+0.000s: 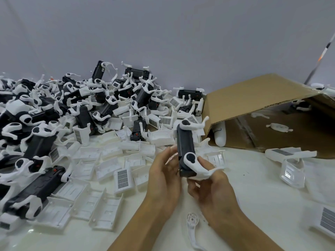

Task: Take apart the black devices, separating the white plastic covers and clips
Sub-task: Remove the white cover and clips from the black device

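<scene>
A black device (185,142) stands upright between my hands at the table's centre. A white clip arm (192,126) sits at its top end and another white clip (196,166) at its bottom end. My left hand (165,175) holds the device's left side, fingertips against the black body. My right hand (211,185) pinches the lower white clip, thumb on top of it. A large pile of black devices with white clips (54,113) covers the left of the table. Loose white plastic covers (107,166) lie spread in front of the pile.
An open cardboard box (257,100) lies on its side at the right, with a few white parts inside. More white covers (291,171) lie at the right. A single white clip (193,230) rests on the table between my forearms. A grey wall stands behind.
</scene>
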A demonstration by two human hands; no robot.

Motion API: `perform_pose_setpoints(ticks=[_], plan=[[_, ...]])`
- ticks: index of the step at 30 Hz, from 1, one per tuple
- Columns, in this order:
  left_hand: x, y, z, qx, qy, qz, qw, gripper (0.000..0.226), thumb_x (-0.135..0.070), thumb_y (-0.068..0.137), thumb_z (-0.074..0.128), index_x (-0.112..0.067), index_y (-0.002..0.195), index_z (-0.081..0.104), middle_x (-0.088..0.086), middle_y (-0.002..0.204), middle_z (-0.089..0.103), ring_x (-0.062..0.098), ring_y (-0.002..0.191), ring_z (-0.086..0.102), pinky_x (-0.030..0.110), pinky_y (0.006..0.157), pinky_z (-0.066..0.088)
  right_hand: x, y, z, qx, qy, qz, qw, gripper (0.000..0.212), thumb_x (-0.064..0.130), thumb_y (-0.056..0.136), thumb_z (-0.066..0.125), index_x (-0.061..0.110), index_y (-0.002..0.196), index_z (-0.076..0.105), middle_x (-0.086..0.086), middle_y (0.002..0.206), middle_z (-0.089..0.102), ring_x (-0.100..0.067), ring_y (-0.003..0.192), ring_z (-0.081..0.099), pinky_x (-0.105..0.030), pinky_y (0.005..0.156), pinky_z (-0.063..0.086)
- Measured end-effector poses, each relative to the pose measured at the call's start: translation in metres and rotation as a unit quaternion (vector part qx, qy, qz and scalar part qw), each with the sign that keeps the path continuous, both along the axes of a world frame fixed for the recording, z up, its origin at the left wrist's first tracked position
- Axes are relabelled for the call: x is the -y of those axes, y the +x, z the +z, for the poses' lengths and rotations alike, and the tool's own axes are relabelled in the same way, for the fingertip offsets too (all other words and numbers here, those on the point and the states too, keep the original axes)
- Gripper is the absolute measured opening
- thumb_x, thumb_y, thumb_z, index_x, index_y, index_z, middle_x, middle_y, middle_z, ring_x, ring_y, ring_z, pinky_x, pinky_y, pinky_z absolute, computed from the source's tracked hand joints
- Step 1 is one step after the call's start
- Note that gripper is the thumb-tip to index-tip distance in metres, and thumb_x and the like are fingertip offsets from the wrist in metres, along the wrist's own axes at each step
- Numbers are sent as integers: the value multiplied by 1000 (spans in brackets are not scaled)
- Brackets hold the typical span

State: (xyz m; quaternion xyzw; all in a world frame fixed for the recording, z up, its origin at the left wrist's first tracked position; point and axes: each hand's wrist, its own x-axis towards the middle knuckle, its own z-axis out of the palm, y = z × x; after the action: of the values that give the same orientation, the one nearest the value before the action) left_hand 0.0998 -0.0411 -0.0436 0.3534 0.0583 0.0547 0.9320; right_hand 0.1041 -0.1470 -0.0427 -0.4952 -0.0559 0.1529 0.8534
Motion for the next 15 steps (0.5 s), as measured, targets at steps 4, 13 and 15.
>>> perform_pose_setpoints(ticks=[4,13,15], plan=[[1,-4,1,-25,27,-55,998,54,-47,72,63,0,94,77,18,109,74,30,90,69,40,90,55,-4,-5,3,-52,3,22,998,29,29,75,56,13,84,79,-6,77,73,-7,53,64,-17,40,41],[1,-6,4,-1,87,5,996,47,-40,88,59,-7,119,71,17,124,70,32,119,65,46,102,49,4,0,-1,12,-56,-167,984,32,15,103,45,20,96,76,1,97,77,-15,85,71,-31,66,54],[-1,-6,6,7,88,50,995,51,-35,84,65,-6,126,64,17,122,71,28,116,68,41,97,55,12,1,-4,78,-135,-255,954,34,8,100,45,29,104,71,14,102,73,-5,97,68,-32,81,53]])
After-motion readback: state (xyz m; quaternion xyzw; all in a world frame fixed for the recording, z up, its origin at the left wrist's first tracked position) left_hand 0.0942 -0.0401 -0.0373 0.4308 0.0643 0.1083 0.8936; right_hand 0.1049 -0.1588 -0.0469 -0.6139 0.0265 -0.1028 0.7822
